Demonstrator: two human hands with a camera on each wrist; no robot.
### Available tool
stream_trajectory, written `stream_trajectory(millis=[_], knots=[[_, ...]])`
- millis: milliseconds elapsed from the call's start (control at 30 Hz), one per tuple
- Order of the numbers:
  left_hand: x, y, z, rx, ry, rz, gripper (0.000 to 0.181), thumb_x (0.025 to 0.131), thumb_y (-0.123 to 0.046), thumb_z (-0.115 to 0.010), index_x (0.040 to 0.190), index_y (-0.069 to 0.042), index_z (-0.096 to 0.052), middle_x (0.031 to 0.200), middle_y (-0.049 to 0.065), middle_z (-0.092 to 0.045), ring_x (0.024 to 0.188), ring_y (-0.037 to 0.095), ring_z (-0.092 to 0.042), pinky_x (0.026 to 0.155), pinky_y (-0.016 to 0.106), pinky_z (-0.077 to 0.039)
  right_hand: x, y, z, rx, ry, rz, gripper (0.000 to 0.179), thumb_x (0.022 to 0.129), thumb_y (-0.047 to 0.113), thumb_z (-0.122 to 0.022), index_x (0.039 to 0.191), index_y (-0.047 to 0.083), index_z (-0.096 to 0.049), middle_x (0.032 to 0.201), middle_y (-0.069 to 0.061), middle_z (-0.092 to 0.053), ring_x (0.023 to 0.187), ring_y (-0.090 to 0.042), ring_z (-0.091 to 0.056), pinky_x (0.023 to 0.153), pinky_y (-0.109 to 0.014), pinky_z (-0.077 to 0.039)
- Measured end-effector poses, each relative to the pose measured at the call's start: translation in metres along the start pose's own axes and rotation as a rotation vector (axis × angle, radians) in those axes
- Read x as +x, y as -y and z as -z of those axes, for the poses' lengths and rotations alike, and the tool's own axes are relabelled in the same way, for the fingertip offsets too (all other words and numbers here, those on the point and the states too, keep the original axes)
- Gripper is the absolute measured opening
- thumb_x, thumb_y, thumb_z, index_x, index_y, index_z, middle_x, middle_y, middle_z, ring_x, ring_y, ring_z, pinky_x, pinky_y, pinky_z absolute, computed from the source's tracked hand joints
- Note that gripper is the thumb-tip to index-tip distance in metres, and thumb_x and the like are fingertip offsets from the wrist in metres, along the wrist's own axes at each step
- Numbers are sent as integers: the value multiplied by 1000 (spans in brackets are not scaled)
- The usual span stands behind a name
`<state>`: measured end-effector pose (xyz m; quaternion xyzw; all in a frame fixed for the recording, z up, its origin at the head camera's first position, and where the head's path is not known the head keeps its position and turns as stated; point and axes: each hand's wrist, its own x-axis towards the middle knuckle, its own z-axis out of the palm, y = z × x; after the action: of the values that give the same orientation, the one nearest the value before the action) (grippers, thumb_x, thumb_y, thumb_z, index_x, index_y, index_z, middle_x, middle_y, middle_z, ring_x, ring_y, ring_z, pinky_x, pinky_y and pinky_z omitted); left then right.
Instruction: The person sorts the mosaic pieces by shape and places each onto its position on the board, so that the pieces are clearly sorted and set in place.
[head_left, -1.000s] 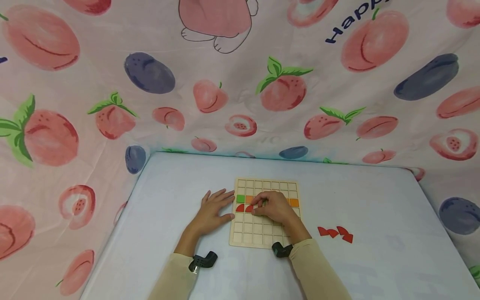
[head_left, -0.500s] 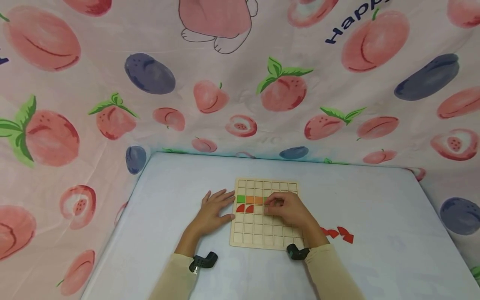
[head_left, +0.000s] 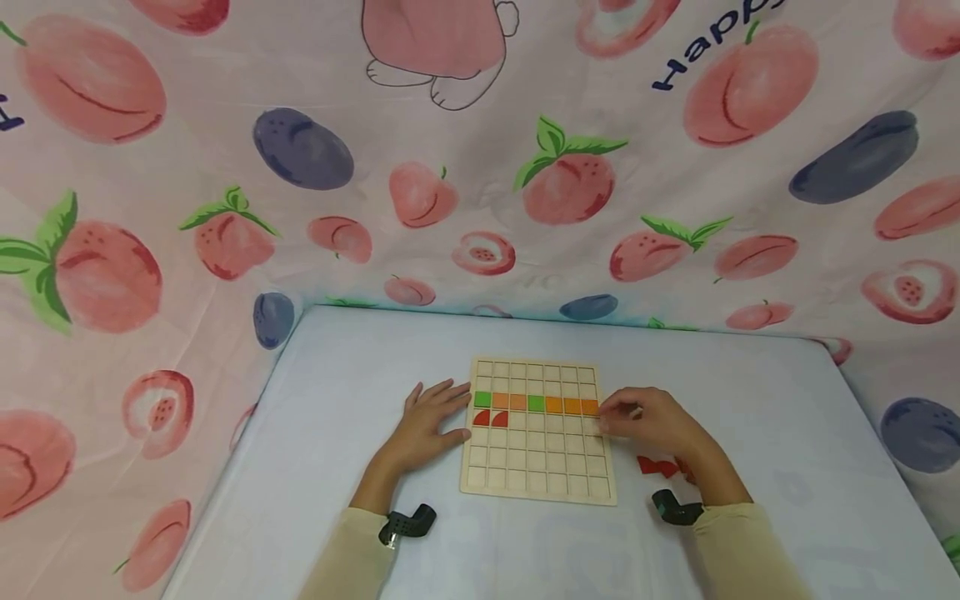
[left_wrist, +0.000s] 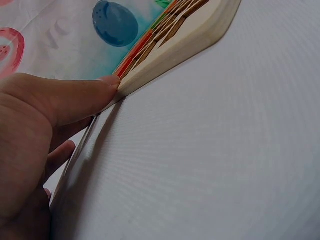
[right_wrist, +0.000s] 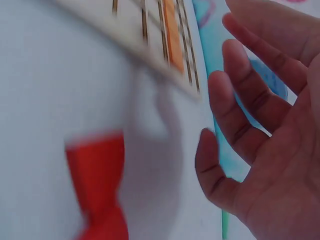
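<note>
A wooden grid board [head_left: 527,477] lies on the table in the head view. One row holds green squares [head_left: 536,403] and orange squares [head_left: 572,406] from side to side. Below it, at the left end, two red quarter-circle pieces [head_left: 500,419] sit in cells. My left hand [head_left: 427,423] rests at the board's left edge with fingers spread; in the left wrist view its thumb [left_wrist: 82,100] touches the board's side. My right hand [head_left: 654,419] hovers just off the right edge, fingers loosely bent, holding nothing. Loose red pieces [right_wrist: 100,165] lie below it, partly hidden by the arm in the head view.
The white table [head_left: 360,358] extends around the board on all sides. A fruit-print cloth [head_left: 420,100] hangs behind and along the left side. Each wrist carries a black camera [head_left: 677,507].
My right hand has moved right, from over the board past its right edge, uncovering the whole coloured row and coming near the loose red pieces. My left hand has stayed put.
</note>
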<state>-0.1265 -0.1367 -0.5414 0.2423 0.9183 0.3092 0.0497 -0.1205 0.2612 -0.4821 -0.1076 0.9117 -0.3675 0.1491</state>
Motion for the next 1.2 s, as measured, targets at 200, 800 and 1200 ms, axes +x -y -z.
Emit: stream_trajectory(millis=[200, 800, 1200], knots=[[1, -1, -1, 5, 2, 6, 64, 93, -36, -73, 150, -14, -53, 161, -3, -45, 155, 27, -30, 126, 62, -5, -18, -18, 17, -27, 65, -116, 21, 86, 31, -82, 104, 23, -77, 106, 4, -71, 101, -17, -62, 86, -36, -54], [1, -1, 0, -6, 11, -3, 64, 93, -35, -73, 149, -12, -53, 161, -2, -45, 155, 28, -30, 125, 63, -4, -26, -44, 21, -46, 239, -88, 24, 76, 21, -88, 96, 29, -77, 103, 3, -63, 102, -21, -51, 74, -29, -52], [0, -2, 1, -6, 7, -5, 64, 93, -35, -72, 150, -12, -53, 161, -1, -45, 155, 29, -30, 125, 63, -4, -24, -44, 18, -60, 180, -82, 25, 80, 29, -87, 98, 22, -71, 94, -1, -58, 93, -20, -52, 75, -28, -46]])
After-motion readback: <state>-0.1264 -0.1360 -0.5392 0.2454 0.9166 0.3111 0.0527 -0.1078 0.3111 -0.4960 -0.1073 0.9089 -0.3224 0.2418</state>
